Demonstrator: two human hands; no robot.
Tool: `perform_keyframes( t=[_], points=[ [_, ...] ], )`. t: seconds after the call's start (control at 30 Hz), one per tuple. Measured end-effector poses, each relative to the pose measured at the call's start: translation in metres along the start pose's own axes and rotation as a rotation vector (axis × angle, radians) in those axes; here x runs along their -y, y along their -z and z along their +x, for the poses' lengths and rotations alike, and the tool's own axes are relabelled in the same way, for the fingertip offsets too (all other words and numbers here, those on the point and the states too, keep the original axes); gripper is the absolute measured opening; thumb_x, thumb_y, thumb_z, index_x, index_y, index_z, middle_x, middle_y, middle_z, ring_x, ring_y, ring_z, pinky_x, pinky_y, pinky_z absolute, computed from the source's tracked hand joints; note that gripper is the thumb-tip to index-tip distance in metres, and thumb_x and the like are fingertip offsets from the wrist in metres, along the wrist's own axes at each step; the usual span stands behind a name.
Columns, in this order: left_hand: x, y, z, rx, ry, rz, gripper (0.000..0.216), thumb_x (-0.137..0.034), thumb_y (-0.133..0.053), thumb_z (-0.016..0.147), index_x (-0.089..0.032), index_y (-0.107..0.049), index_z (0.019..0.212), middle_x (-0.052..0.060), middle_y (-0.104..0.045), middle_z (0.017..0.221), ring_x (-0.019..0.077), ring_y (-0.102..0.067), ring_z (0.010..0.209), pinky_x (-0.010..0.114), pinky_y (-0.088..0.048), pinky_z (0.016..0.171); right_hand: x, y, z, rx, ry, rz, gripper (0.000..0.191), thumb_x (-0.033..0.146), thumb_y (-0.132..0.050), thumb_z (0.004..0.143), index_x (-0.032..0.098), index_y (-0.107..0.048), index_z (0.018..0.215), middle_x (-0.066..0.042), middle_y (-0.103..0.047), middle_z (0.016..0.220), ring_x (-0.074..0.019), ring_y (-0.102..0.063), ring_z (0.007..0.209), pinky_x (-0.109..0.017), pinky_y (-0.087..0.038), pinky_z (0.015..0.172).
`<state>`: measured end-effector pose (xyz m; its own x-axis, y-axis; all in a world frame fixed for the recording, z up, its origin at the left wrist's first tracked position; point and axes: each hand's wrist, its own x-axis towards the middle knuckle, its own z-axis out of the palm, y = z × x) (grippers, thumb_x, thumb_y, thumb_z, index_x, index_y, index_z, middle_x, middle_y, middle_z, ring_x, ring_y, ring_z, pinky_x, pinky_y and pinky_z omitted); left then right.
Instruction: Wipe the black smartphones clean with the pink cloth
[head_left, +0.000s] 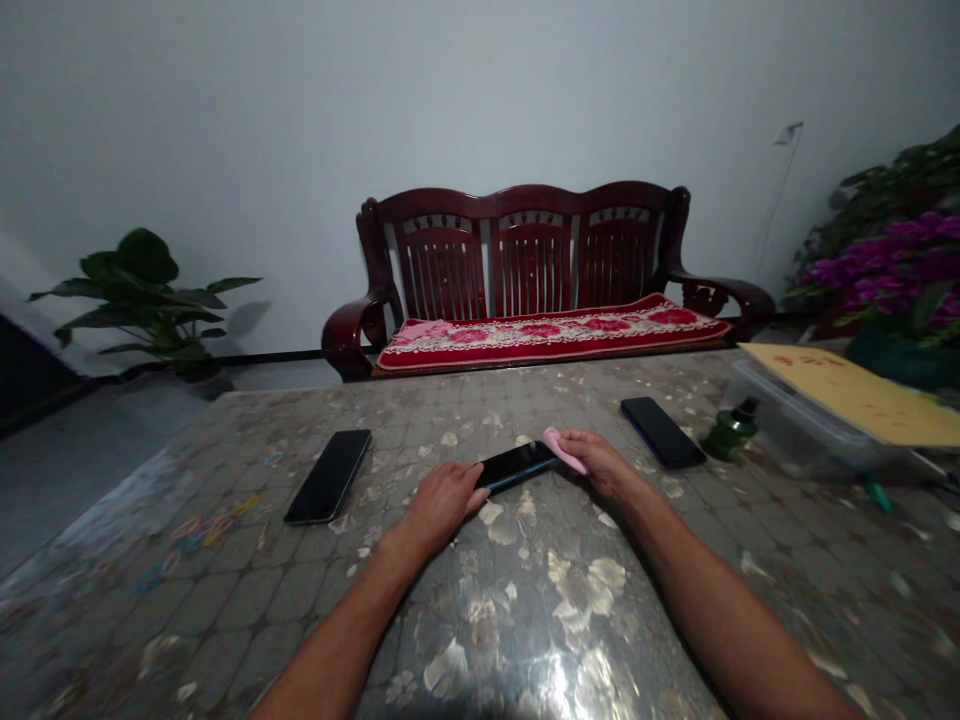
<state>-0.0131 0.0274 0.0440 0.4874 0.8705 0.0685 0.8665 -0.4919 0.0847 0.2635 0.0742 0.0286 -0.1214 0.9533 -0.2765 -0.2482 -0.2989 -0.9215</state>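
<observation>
A dark smartphone (517, 464) with a bluish edge is held at a slight tilt just over or on the table, its screen facing up. My left hand (444, 497) grips its left end, fingers behind and thumb along the near edge. Pinched in my right hand (592, 460) is a folded pink cloth (564, 450), which touches the phone's right end. Another black smartphone (330, 476) lies on the table to the left. A third smartphone (661, 432) lies to the right, beyond my right hand.
The patterned table (480, 590) bears coloured paper clips (214, 525) at left. At right are a green bottle (731, 428) and a clear plastic box (795, 420) under a yellow board (862, 390). Behind stands a wooden bench (529, 205) with a red floral cover (555, 335).
</observation>
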Motion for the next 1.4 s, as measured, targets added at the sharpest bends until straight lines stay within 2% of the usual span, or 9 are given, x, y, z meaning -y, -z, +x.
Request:
perform_keyframes(
  t=[0.2, 0.3, 0.43, 0.5, 0.7, 0.83, 1.1, 1.4],
  points=[
    [-0.001, 0.009, 0.003, 0.046, 0.076, -0.004, 0.032, -0.036, -0.048, 0.103, -0.020, -0.065, 0.124, 0.011, -0.075, 0.110, 0.0262, -0.070, 0.102, 0.033, -0.050, 0.089, -0.008, -0.002, 0.007, -0.131, 0.200, -0.080, 0.040, 0.047, -0.084, 0.059, 0.016, -0.070, 0.080, 0.000, -0.066, 0.065, -0.0116, -0.055, 0.054, -0.021, -0.041, 0.050],
    [0.000, 0.009, 0.004, 0.037, 0.101, 0.010, 0.033, -0.036, -0.047, 0.103, -0.020, -0.067, 0.124, 0.012, -0.075, 0.109, 0.0278, -0.070, 0.101, 0.035, -0.050, 0.088, -0.010, -0.008, 0.006, -0.219, 0.397, -0.229, 0.040, 0.053, -0.076, 0.069, 0.016, -0.073, 0.083, -0.003, -0.069, 0.073, -0.0161, -0.060, 0.066, -0.025, -0.046, 0.061],
    [0.002, 0.006, 0.004, 0.003, 0.105, -0.006, 0.032, -0.037, -0.046, 0.103, -0.021, -0.069, 0.119, 0.012, -0.076, 0.105, 0.0269, -0.071, 0.097, 0.034, -0.049, 0.086, -0.009, -0.017, -0.004, -0.288, 0.721, -0.598, 0.029, 0.042, -0.062, 0.088, 0.018, -0.076, 0.094, -0.008, -0.071, 0.090, -0.0220, -0.064, 0.089, -0.033, -0.050, 0.082],
    [0.002, 0.006, 0.003, -0.003, 0.102, 0.002, 0.032, -0.037, -0.046, 0.103, -0.022, -0.070, 0.117, 0.011, -0.076, 0.103, 0.0261, -0.071, 0.095, 0.033, -0.049, 0.084, -0.009, -0.021, -0.010, -0.267, 0.805, -0.774, 0.026, 0.035, -0.055, 0.093, 0.020, -0.076, 0.100, -0.009, -0.070, 0.095, -0.0219, -0.063, 0.093, -0.033, -0.049, 0.088],
    [0.002, 0.005, 0.003, -0.002, 0.092, 0.023, 0.032, -0.037, -0.043, 0.104, -0.022, -0.070, 0.113, 0.011, -0.076, 0.101, 0.0262, -0.071, 0.092, 0.032, -0.049, 0.082, -0.010, -0.029, -0.021, -0.226, 0.879, -1.028, 0.026, 0.021, -0.049, 0.097, 0.021, -0.071, 0.109, -0.008, -0.066, 0.099, -0.0196, -0.062, 0.094, -0.028, -0.048, 0.088],
    [0.003, 0.005, 0.002, -0.007, 0.102, 0.034, 0.033, -0.037, -0.042, 0.105, -0.022, -0.069, 0.114, 0.010, -0.077, 0.098, 0.0251, -0.071, 0.090, 0.031, -0.049, 0.080, -0.012, -0.034, -0.022, -0.185, 0.889, -1.091, 0.026, 0.021, -0.049, 0.098, 0.022, -0.070, 0.111, -0.007, -0.065, 0.098, -0.0192, -0.061, 0.093, -0.027, -0.047, 0.086],
    [0.003, 0.005, 0.002, -0.017, 0.093, 0.028, 0.033, -0.037, -0.040, 0.105, -0.023, -0.068, 0.115, 0.009, -0.077, 0.096, 0.0234, -0.072, 0.086, 0.029, -0.048, 0.077, -0.008, -0.038, -0.020, -0.233, 0.873, -1.151, 0.027, 0.018, -0.048, 0.097, 0.021, -0.071, 0.111, -0.008, -0.064, 0.096, -0.0196, -0.061, 0.091, -0.027, -0.047, 0.082],
    [0.005, 0.003, 0.002, -0.038, 0.076, -0.017, 0.031, -0.033, -0.044, 0.104, -0.021, -0.067, 0.121, 0.011, -0.078, 0.099, 0.0253, -0.074, 0.089, 0.030, -0.051, 0.077, -0.022, -0.084, -0.037, 0.010, 1.029, -1.394, 0.026, 0.019, -0.047, 0.100, 0.021, -0.068, 0.115, -0.009, -0.065, 0.099, -0.0200, -0.057, 0.090, -0.027, -0.042, 0.081]
  ],
)
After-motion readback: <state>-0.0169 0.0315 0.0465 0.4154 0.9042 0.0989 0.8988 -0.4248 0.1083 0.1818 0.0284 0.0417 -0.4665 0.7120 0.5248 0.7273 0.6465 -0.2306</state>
